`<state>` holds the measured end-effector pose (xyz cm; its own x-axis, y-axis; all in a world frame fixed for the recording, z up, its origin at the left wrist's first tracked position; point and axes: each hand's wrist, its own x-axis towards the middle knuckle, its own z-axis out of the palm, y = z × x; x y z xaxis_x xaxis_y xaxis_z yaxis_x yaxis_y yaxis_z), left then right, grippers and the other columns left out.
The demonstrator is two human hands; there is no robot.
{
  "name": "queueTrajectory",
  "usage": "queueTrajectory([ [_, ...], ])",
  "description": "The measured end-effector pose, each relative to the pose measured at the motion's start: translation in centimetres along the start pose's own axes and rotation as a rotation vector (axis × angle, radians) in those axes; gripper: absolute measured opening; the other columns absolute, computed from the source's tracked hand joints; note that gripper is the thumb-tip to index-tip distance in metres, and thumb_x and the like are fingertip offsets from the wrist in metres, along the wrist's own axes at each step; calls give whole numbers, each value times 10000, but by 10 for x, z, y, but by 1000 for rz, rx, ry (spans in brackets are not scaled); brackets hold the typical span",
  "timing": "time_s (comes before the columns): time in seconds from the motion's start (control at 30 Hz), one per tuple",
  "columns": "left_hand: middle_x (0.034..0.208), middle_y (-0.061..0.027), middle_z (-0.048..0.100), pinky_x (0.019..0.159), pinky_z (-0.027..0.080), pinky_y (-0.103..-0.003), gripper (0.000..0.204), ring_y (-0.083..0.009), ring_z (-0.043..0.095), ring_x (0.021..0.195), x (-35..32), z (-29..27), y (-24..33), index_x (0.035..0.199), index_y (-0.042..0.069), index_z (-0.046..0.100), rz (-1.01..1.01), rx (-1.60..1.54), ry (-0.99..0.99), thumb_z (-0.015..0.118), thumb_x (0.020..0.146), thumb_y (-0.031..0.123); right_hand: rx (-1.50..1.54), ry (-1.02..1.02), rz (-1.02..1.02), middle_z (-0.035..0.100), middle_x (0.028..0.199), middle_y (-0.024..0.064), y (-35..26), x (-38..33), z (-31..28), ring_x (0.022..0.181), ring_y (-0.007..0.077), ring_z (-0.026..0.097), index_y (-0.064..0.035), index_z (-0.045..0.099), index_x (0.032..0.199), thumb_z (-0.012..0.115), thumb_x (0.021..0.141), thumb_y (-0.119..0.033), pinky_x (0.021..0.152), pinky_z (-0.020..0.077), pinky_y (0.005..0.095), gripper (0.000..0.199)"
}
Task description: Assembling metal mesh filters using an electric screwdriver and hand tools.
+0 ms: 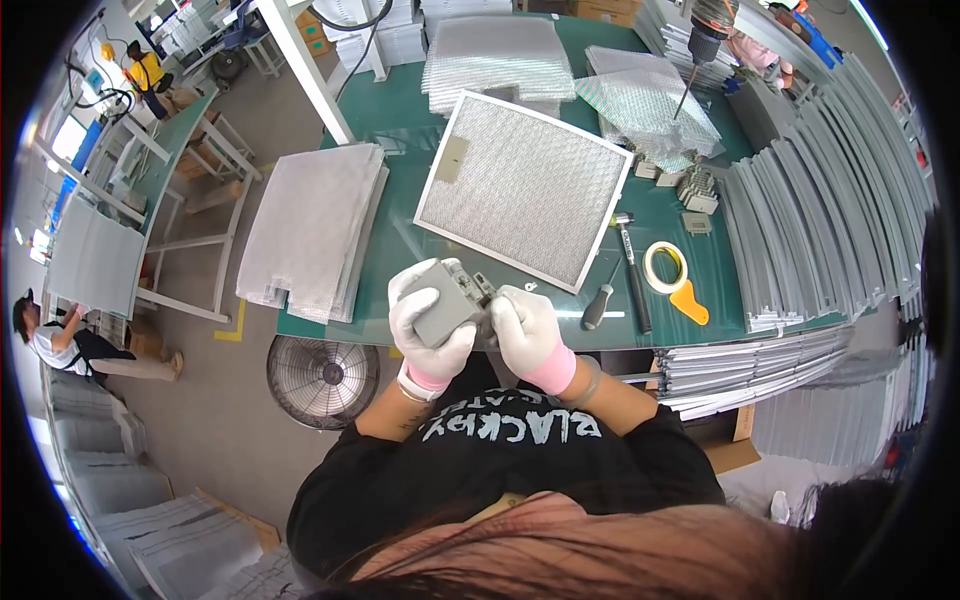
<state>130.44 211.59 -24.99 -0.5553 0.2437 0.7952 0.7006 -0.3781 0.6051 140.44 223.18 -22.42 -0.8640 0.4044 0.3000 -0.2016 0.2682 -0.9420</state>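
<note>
My left hand (430, 315), in a white glove with a pink cuff, is closed around a grey block-shaped part (440, 305) above the table's near edge. Small ridged pieces (472, 285) show along the part's right side. My right hand (527, 338), gloved the same way, has its fingers pinched together at that side; what lies between the fingertips is hidden. Just beyond my hands a white-framed mesh filter panel (525, 190) lies tilted on the green table (395, 215). A tiny white piece (530, 287) rests near the panel's lower edge.
Right of the panel lie a screwdriver (598, 306), hammer (633, 275), tape roll (652, 267), yellow-handled tool (688, 303) and grey parts (698, 190). A power driver (710, 35) hangs above. Mesh sheets (310, 220) and metal frames (790, 220) flank me. A fan (322, 380) stands below left.
</note>
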Motion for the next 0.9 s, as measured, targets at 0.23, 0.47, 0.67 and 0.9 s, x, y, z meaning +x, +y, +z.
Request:
queueTrajectory([
  [0.23,1254,-248,526,872,569,-469,605,-401,642,1082,24,-10,9,1223,94,522,136,112,-83,772,674,38,4,-37,12,505,620,153,14,0,-1,540,268,500,15,510,709,460,979,-94,562,426,375,296],
  [0.47,1205,-234,576,869,551,-432,564,-351,648,1039,37,-10,8,1181,63,552,111,261,-186,790,670,56,209,-115,190,560,650,30,7,4,-6,541,100,484,-46,502,710,400,1044,-217,548,431,260,389],
  [0.67,1209,-225,581,846,560,-419,551,-339,663,991,49,-7,7,1163,52,564,110,134,-45,785,659,27,301,-185,438,561,659,30,38,4,0,557,87,494,-66,498,720,402,1042,-240,535,425,251,378],
  [0.9,1188,-221,608,856,540,-407,497,-323,652,1005,54,3,4,1119,37,585,88,157,-82,797,670,39,388,-172,439,573,645,40,32,12,-9,534,99,495,-69,497,714,404,1032,-294,516,421,258,401],
])
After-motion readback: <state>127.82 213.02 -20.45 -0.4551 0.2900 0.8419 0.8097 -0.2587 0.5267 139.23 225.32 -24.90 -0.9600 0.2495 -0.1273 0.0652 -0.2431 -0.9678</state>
